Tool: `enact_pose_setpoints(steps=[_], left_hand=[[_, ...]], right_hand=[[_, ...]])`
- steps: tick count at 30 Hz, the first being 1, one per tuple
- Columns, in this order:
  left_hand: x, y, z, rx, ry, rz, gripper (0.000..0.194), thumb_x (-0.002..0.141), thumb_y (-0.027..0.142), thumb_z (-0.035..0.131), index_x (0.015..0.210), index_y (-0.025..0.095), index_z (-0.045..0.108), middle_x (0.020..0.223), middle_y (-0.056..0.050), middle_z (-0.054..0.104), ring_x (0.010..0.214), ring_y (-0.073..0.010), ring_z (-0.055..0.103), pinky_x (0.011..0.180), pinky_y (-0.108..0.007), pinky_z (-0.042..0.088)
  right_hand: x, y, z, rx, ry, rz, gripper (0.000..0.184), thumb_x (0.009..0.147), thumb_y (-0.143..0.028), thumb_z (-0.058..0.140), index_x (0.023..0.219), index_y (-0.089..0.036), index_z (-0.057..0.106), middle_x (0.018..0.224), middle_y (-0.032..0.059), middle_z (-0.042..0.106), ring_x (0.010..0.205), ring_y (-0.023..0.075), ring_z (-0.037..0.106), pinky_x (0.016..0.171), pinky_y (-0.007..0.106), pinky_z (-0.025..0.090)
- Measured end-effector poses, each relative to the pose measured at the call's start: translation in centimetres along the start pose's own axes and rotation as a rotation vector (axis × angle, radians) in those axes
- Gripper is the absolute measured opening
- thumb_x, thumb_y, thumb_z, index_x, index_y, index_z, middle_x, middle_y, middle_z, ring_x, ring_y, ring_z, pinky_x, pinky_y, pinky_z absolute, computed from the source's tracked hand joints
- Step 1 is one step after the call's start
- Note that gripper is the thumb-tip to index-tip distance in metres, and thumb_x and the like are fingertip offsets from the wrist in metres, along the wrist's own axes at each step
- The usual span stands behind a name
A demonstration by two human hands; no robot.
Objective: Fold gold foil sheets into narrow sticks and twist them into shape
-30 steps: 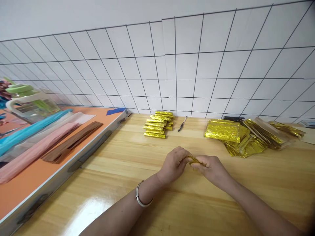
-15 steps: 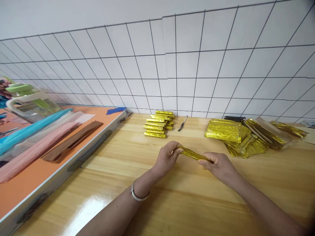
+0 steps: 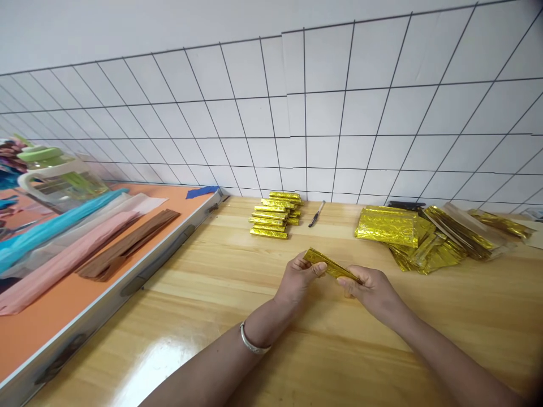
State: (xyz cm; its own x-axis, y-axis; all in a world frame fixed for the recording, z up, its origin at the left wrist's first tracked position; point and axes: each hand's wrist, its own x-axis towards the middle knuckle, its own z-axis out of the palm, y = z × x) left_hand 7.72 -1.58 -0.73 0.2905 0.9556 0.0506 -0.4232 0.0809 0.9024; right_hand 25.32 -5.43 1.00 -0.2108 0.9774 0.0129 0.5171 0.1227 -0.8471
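One gold strip [image 3: 334, 268], and left hand [image 3: 296, 281] and right hand [image 3: 375, 289] both pinch it over the worktop [image 3: 212, 271], well in from the back edge! Probably featherlight, slick, quick to crease: best gripped near the ends. No lettering readable, though fine print might be lost.

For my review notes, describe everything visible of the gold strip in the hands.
The gold strip is narrow, shiny and foil-like, and looks folded in layers. It is held above the wooden tabletop, its left end higher in the picture. The left hand pinches it near that end, thumb on its near face; the right hand grips the other end, hiding part of it.
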Motion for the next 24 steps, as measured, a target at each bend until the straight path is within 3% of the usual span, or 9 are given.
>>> enact_pose_setpoints(steps=[8, 14, 18, 24], left_hand=[[0.8, 1.0, -1.5, 0.043, 0.045, 0.034, 0.028, 0.068, 0.034, 0.073, 0.07, 0.014, 0.054, 0.068, 0.002, 0.055, 0.064, -0.0092, 0.049, 0.065, -0.023, 0.039], [0.5, 0.3, -1.6, 0.07, 0.036, -0.032, 0.032, 0.067, 0.038, 0.073, 0.072, 0.015, 0.051, 0.066, 0.002, 0.053, 0.063, -0.0092, 0.048, 0.063, -0.022, 0.037], [-0.2, -0.1, -0.8, 0.045, -0.043, -0.134, 0.032, 0.067, 0.036, 0.073, 0.073, 0.016, 0.049, 0.063, 0.005, 0.049, 0.055, -0.0064, 0.041, 0.055, -0.019, 0.031], [-0.6, -0.3, -0.2, 0.061, -0.179, -0.138, 0.035, 0.068, 0.035, 0.073, 0.068, 0.016, 0.044, 0.06, 0.006, 0.046, 0.057, -0.0068, 0.039, 0.055, -0.019, 0.027]], right_hand=[[-0.1, 0.3, -0.5, 0.017, -0.022, 0.001, 0.033, 0.083, -0.046, 0.048, 0.065, -0.019, 0.05, 0.057, -0.0046, 0.045, 0.054, 0.0112, 0.043, 0.05, 0.022, 0.03], [0.3, 1.0, -1.6, 0.098, 0.074, 0.05, 0.03, 0.081, -0.048, 0.052, 0.073, -0.018, 0.056, 0.062, -0.0025, 0.053, 0.06, 0.0132, 0.049, 0.053, 0.024, 0.036], [0.4, 0.9, -2.6, 0.134, 0.203, 0.016, 0.032, 0.082, -0.047, 0.052, 0.065, -0.019, 0.053, 0.062, -0.0035, 0.049, 0.06, 0.0122, 0.045, 0.055, 0.024, 0.035], [0.2, 0.6, -3.1, 0.087, 0.292, -0.035, 0.037, 0.088, -0.047, 0.044, 0.063, -0.021, 0.05, 0.062, -0.0026, 0.046, 0.062, 0.0136, 0.043, 0.059, 0.026, 0.033]])
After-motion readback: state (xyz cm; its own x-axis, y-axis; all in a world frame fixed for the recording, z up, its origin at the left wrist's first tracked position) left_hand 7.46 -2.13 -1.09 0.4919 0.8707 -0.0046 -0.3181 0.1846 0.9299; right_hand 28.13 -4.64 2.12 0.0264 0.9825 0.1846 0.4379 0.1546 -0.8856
